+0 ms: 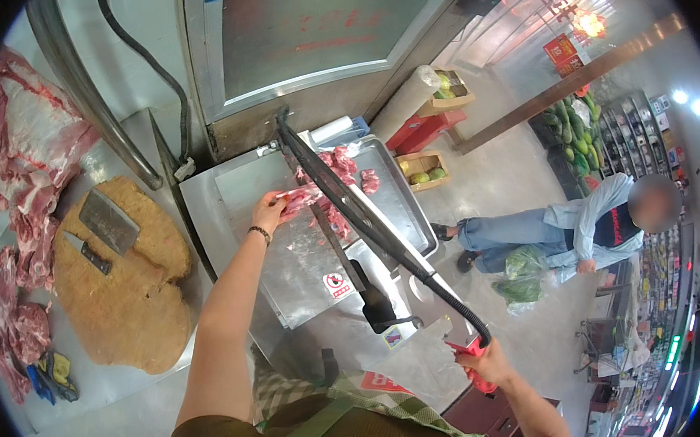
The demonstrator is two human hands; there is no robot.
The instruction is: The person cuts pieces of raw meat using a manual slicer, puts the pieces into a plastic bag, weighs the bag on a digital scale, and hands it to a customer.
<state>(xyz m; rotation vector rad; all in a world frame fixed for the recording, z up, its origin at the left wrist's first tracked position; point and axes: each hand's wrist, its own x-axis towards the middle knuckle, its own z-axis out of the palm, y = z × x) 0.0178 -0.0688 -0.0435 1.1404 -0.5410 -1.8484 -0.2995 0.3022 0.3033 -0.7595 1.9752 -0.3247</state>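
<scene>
My left hand [267, 215], with a beaded bracelet at the wrist, grips a strip of raw meat [304, 195]. It steadies the strip on the steel table [234, 192], beside a narrow metal bar [334, 241]. My right hand [490, 363] is wrapped round the red handle [469, 347] of a long lever cutter [386, 240], whose arm slants over the table with a black hose along it. The lever is raised at the handle end and partly covers the meat. Chopped meat pieces [343, 165] lie beyond it in a metal tray [423, 226].
To the left, a round wooden chopping block [140, 310] bears a cleaver [109, 221] and a small knife [89, 254]. Large cuts of meat [31, 144] lie past it. A person [536, 230] holding a plastic bag of greens [522, 273] stands at the right, near boxes of fruit [423, 169].
</scene>
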